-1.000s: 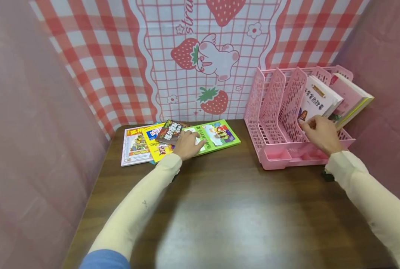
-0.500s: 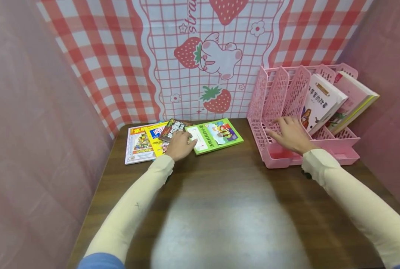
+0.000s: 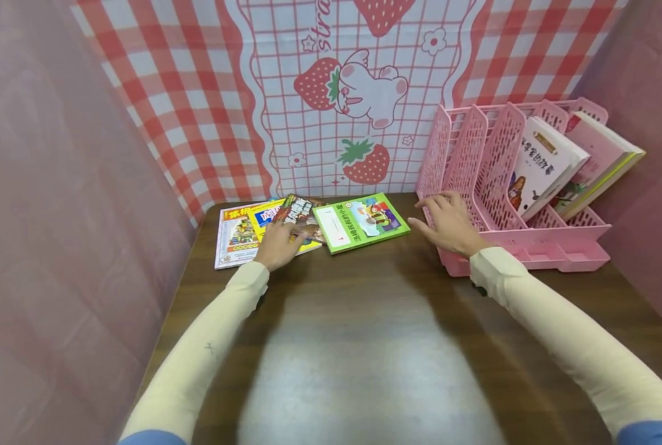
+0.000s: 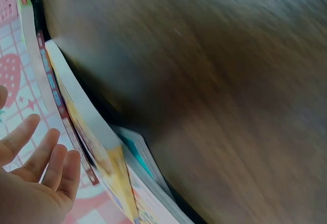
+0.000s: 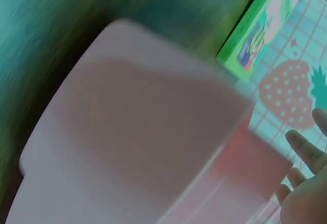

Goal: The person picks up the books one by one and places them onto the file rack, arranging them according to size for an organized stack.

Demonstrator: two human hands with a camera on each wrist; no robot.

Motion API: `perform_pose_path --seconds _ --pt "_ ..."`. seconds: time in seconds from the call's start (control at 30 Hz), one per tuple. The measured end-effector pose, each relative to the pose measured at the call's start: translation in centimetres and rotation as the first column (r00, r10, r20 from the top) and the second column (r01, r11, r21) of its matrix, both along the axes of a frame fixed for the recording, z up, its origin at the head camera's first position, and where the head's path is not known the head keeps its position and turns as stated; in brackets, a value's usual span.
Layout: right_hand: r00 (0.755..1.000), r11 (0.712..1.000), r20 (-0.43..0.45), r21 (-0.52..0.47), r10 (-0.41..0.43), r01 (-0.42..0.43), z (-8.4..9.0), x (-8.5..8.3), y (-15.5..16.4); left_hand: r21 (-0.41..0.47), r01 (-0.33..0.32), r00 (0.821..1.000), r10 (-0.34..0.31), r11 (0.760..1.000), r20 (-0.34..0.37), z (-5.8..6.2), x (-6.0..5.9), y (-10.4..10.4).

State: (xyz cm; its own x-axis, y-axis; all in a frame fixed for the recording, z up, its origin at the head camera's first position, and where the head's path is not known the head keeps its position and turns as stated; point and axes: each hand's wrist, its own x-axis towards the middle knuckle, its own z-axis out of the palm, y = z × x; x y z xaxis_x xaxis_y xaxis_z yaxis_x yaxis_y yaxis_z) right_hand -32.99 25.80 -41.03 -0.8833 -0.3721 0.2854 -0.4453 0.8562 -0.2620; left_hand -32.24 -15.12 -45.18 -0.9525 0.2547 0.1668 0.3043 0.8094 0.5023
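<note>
My left hand (image 3: 278,247) hovers over the near edge of the yellow book (image 3: 309,246) and the dark-covered book (image 3: 300,213), its fingers loosely bent and holding nothing. In the left wrist view its fingers (image 4: 70,175) stand apart from the stacked books' edges. A green picture book (image 3: 361,222) lies to its right, overlapping the dark one. My right hand (image 3: 447,225), fingers spread and holding nothing, is over the front left corner of the pink file rack (image 3: 531,238). A white book (image 3: 539,164) and a pink-covered book (image 3: 598,154) lean in the rack's right-hand slots.
A white-bordered book (image 3: 236,244) lies partly under the yellow one at the left. Behind the wooden table (image 3: 358,334) hangs a strawberry-print cloth (image 3: 339,142). Pink curtains (image 3: 75,204) enclose both sides.
My right hand has left the white book in the rack and moved left to the rack's front left corner. My left hand has drawn back left, off the green book.
</note>
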Motion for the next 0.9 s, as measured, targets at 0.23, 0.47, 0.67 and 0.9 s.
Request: perform_pose_path --seconds 0.23,0.47,0.67,0.9 --pt "0.998 0.998 0.018 0.018 0.062 -0.063 -1.4 -0.4 -2.7 0.043 -0.034 0.999 0.032 0.999 0.032 -0.2 0.7 -1.6" --pt "0.992 0.989 0.040 0.083 0.117 -0.120 -3.7 -0.6 -4.9 0.032 -0.034 0.999 0.033 0.999 0.014 -0.9 1.2 -2.9" --pt "0.978 0.988 0.199 0.120 0.071 -0.096 -5.0 -1.5 -5.6 0.092 -0.051 0.998 0.048 0.994 0.035 -0.8 1.7 -4.4" --pt "0.958 0.982 0.285 0.174 0.017 -0.070 -5.6 -2.2 -5.7 0.088 -0.063 0.998 0.062 0.994 0.007 -0.5 1.9 -6.0"
